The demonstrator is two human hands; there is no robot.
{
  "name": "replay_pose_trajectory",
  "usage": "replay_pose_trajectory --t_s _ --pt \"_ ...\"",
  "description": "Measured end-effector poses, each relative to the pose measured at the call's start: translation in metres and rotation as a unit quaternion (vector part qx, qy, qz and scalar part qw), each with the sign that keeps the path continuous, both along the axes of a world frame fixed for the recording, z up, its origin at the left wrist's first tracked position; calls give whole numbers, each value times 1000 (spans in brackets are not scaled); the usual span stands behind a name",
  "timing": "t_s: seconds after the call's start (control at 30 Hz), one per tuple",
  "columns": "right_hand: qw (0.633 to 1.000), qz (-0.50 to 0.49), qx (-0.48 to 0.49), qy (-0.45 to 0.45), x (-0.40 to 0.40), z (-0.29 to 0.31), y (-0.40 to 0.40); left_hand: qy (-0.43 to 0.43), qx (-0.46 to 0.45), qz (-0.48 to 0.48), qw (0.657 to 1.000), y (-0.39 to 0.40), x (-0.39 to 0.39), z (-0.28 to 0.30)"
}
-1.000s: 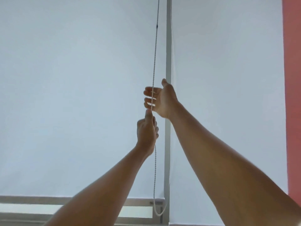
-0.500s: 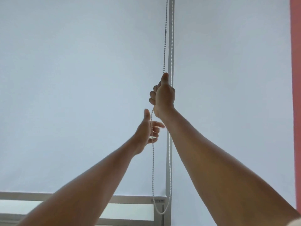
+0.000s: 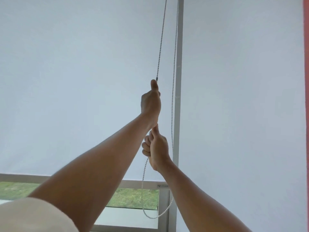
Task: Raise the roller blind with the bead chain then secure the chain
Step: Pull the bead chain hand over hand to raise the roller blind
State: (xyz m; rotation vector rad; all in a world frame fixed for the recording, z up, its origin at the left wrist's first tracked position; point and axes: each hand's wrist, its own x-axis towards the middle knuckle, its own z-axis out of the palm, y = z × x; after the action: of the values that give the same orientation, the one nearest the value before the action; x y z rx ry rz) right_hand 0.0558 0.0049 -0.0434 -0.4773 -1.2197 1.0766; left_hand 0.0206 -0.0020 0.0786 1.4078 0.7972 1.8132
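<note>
A white roller blind (image 3: 75, 81) covers most of the window, its bottom bar (image 3: 138, 184) a little above the sill. A bead chain (image 3: 160, 47) hangs beside the grey frame post and loops near the bottom. My left hand (image 3: 151, 101) grips the front strand high up, thumb pointing up just under a dark connector on the chain. My right hand (image 3: 156, 148) grips the same strand directly below the left, fingers curled round it. The back strand (image 3: 174, 81) hangs free next to the post.
A grey vertical frame post (image 3: 178, 81) separates this blind from a second white blind (image 3: 242, 97) on the right. A red wall strip (image 3: 306, 81) runs along the far right. Grass (image 3: 137, 198) shows through the uncovered glass below the bottom bar.
My left hand let go low, rose and took the chain above my right. My right hand pulled the chain down. The blind's bottom bar sits higher, showing more grass.
</note>
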Motion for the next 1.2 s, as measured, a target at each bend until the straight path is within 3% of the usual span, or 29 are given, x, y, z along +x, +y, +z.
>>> replay_pose_trajectory --t_s 0.13,0.33,0.57,0.77,0.83,1.07,1.2 --pt "999 22 18 -41 8 8 2 -59 90 37 993 4 7 -5" --pt "992 19 -14 -123 25 35 9 -49 163 34 985 0 9 -12" --pt "999 -16 -22 -37 33 123 -8 -19 176 64 982 -16 5 -25" --pt "998 -37 -30 -45 22 177 -39 0 120 23 993 1 12 -96" --pt "996 -62 -58 -11 15 181 -42 10 103 -4 995 -1 10 -104" --pt "992 -104 19 67 8 171 -41 81 56 -60 993 -3 -13 -87" --pt "989 -109 54 86 6 155 -41 74 4 -69 995 -2 -29 -63"
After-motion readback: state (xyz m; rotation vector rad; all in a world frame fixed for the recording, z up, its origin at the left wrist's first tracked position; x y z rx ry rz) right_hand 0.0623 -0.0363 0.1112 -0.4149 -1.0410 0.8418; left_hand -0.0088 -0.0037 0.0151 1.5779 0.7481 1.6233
